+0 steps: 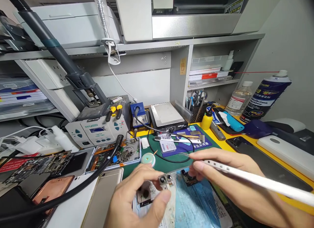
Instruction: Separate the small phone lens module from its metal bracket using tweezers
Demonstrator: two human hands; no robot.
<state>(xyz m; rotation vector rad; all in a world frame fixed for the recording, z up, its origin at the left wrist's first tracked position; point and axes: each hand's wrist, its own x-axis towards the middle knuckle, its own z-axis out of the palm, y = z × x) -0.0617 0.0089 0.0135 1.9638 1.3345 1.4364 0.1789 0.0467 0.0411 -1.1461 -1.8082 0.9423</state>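
- So, far left of the bench: a bare dark phone circuit board (36, 166) lies flat, with a copper-coloured phone back panel (52, 192) just below it.
- Next over, a grey soldering station with a small blue display (98, 130) sits at the back; its thick black hose (80, 185) runs down across the bench.
- In front of that there's a shallow metal-rimmed tray (114, 155) full of loose little boards, orange flex strips and screws.
- A gold phone shell (103, 197) lies face down just beside the left hand (133, 202).
- Left hand is pinched shut, thumb and fingertips, on a small black camera module with a round lens (164, 180), held up just above the blue-stained work mat (196, 205).
- A small round white tin (148, 159) sits on the green mat behind the fingers.
- Right hand (228, 175) is closed around a long white tweezer-like tool (257, 179), pen-style. Its thin tip points left and ends near the module, just above and right of it; can't tell if they touch.
- Further back, a black mesh cup (199, 111) holds scissors and tweezers, with a yellow squeeze bottle (207, 119) beside it.
- Far right: a clear plastic bottle of liquid (238, 99) and a dark blue spray can (266, 97).
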